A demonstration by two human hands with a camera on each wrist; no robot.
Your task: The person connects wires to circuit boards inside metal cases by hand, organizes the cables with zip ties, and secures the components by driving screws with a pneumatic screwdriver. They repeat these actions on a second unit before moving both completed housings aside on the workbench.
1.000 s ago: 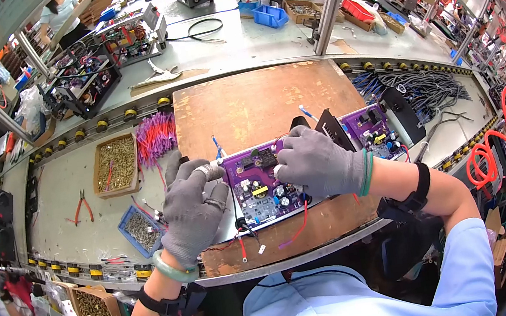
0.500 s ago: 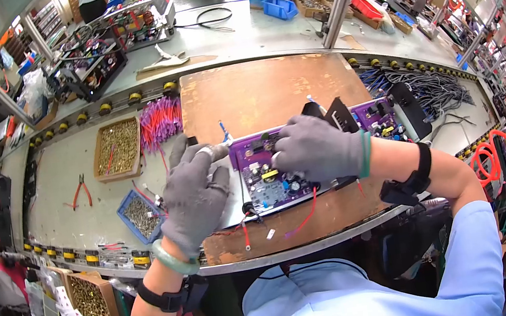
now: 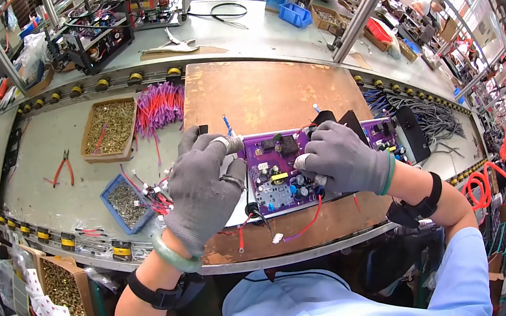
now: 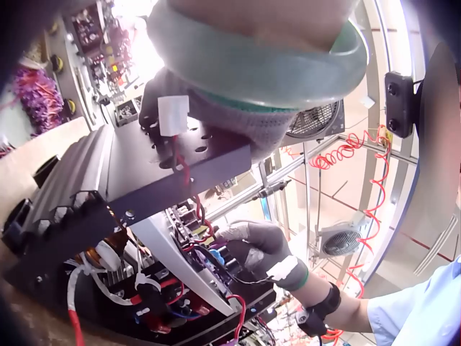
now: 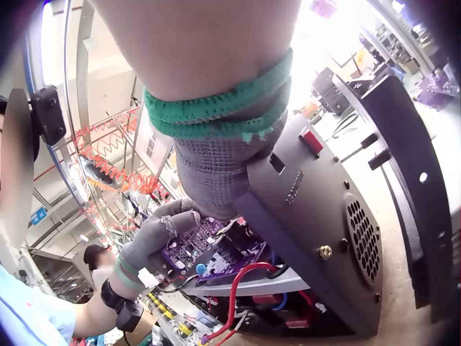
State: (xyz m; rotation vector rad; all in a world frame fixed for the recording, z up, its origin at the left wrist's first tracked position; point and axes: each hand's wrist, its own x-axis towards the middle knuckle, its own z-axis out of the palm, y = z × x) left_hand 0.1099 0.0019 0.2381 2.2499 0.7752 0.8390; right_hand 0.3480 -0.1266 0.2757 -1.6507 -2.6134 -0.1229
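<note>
A purple circuit board [image 3: 275,177] with capacitors, black relays and a yellow component lies in a long metal unit. My gloved left hand [image 3: 205,187] grips the unit's left end, where a black end panel [image 4: 173,162] stands; some fingers are behind it. A white connector on red wires hangs in front of this panel. My gloved right hand [image 3: 347,161] lies over the right part of the board with bent fingers, just inside another black panel [image 5: 320,227] with a red switch and round vent. I cannot tell what its fingertips hold.
A wooden board [image 3: 269,91] lies under the unit. On the left are a box of brass parts [image 3: 110,129], a bundle of pink-purple wires [image 3: 159,110], orange pliers [image 3: 64,168] and a blue tray [image 3: 125,205]. Grey cables [image 3: 427,111] lie at right.
The head view has shifted, so the bench sits differently in the frame. Both hands keep nearly the same places on the unit.
</note>
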